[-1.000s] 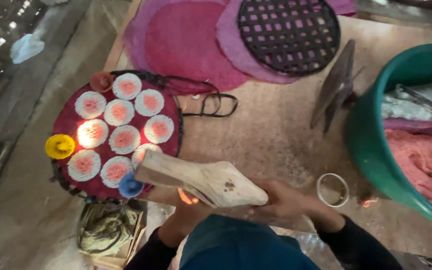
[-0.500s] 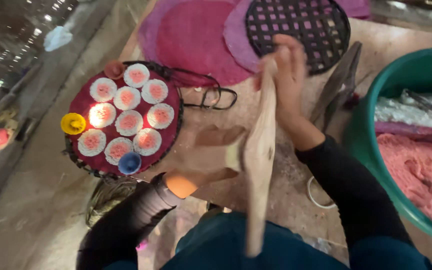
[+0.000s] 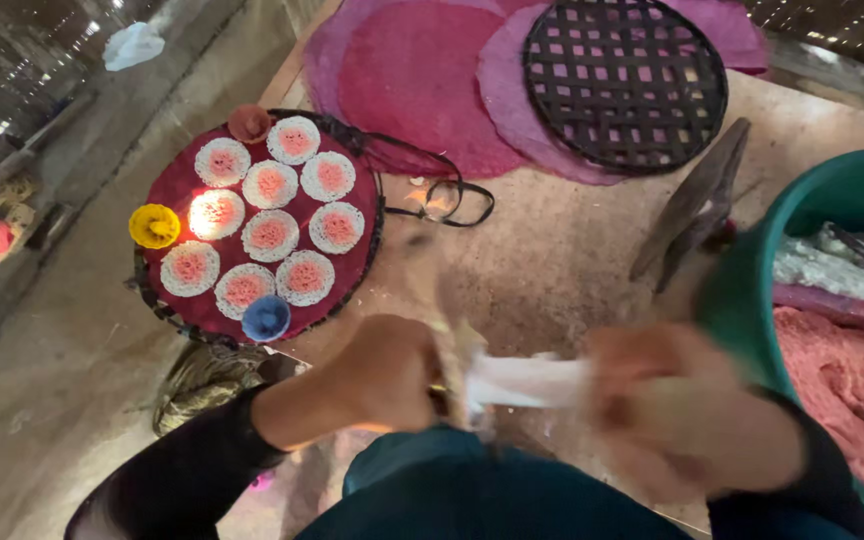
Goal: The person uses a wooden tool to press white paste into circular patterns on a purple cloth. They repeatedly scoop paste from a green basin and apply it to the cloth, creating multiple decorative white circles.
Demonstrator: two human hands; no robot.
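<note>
Both hands low now, over the lap — half a second ago the right was raised, standing the wooden paddle on end. Left hand (image 3: 387,375) curled shut round the blurred paddle (image 3: 449,345); right hand (image 3: 667,400) closed on a pale strip (image 3: 527,380) stretched between the two. Motion blur hides the fingers. Round tray (image 3: 167,195) of small pink-centred discs (image 3: 270,234) at left, green basin (image 3: 742,290) at right.
</note>
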